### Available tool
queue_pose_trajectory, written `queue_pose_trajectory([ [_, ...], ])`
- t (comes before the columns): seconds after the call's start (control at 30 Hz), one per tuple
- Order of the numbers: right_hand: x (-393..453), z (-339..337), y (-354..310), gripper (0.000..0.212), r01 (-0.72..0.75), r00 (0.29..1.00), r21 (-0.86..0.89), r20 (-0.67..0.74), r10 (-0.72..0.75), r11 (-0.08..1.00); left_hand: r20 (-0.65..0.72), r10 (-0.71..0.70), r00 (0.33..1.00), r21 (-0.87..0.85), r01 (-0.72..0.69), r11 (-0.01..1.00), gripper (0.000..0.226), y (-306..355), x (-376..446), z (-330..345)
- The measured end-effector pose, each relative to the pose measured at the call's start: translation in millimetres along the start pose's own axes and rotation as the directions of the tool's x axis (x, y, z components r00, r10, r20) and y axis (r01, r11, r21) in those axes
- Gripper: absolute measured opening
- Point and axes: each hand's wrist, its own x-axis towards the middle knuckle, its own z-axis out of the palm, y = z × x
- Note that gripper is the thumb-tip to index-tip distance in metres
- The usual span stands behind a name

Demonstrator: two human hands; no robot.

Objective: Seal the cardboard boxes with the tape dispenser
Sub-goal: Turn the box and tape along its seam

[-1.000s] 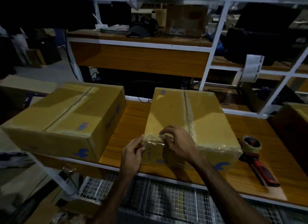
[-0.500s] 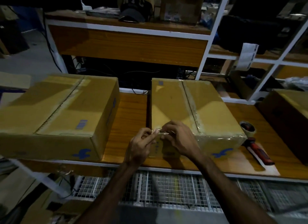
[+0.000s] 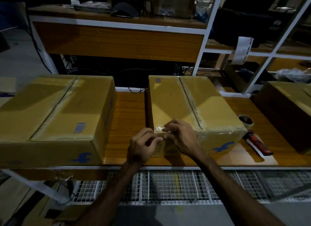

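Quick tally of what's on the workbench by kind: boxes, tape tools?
Cardboard boxes: 3 (left box, middle box, right box, partly cut off)
Tape dispenser: 1
Total: 4

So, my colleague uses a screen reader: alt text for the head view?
Both hands, left hand and right hand, press clear tape onto the near corner of the middle box on a wooden bench; the tape dispenser lies to its right.
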Motion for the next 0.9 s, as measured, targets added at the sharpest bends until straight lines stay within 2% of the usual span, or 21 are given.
queue_pose_trajectory([
  [0.07,0.0,-0.3,0.0,0.018,-0.004,1.000,-0.011,0.000,0.004,1.000,-0.020,-0.211,0.977,-0.078,0.209,0.975,0.023,4.5,7.1,2.0],
  [0.13,0.0,-1.3,-0.7,0.018,-0.002,1.000,-0.019,0.003,0.002,1.000,0.018,-0.397,0.918,-0.170,0.394,0.903,0.031,2.9,9.7,2.0],
  [0.2,0.5,-3.1,-1.5,0.017,0.005,1.000,-0.016,0.006,-0.004,1.000,0.090,-0.515,0.853,-0.259,0.519,0.814,0.029,-0.1,8.8,-0.7],
  [0.27,1.2,-4.5,-1.6,0.018,0.002,1.000,-0.007,0.004,-0.002,1.000,0.156,-0.567,0.809,-0.298,0.586,0.754,0.025,0.0,8.7,-3.8],
  [0.33,2.3,-6.7,-1.2,0.021,0.003,1.000,-0.007,0.009,-0.003,1.000,0.185,-0.551,0.814,-0.277,0.581,0.765,0.026,5.2,11.5,-7.6],
  [0.37,2.9,-7.5,0.3,0.022,0.012,1.000,-0.010,0.018,-0.011,1.000,0.185,-0.513,0.838,-0.250,0.545,0.800,0.029,9.1,13.1,-9.3],
  [0.47,4.4,-13.9,5.5,0.025,0.045,0.997,0.033,0.069,-0.047,0.998,0.125,-0.262,0.957,-0.042,0.269,0.962,0.041,22.9,16.2,-10.0],
  [0.53,6.0,-21.1,10.2,0.023,0.052,0.992,0.105,0.106,-0.064,0.993,0.103,-0.157,0.982,0.065,0.151,0.986,0.037,32.4,20.7,-5.3],
  [0.67,7.5,-39.2,29.8,0.010,0.048,0.987,0.122,0.146,-0.066,0.991,0.043,-0.194,0.980,0.112,0.189,0.976,0.011,38.6,24.4,7.8],
  [0.77,1.4,-55.8,57.2,0.016,0.041,0.987,0.013,0.152,-0.043,0.999,0.007,-0.251,0.968,0.071,0.250,0.966,0.011,38.4,20.6,11.1],
  [0.9,-18.1,-73.6,91.7,0.021,0.077,0.990,0.013,0.115,-0.078,0.997,-0.025,-0.274,0.961,0.076,0.275,0.958,0.015,39.5,18.7,16.9],
])
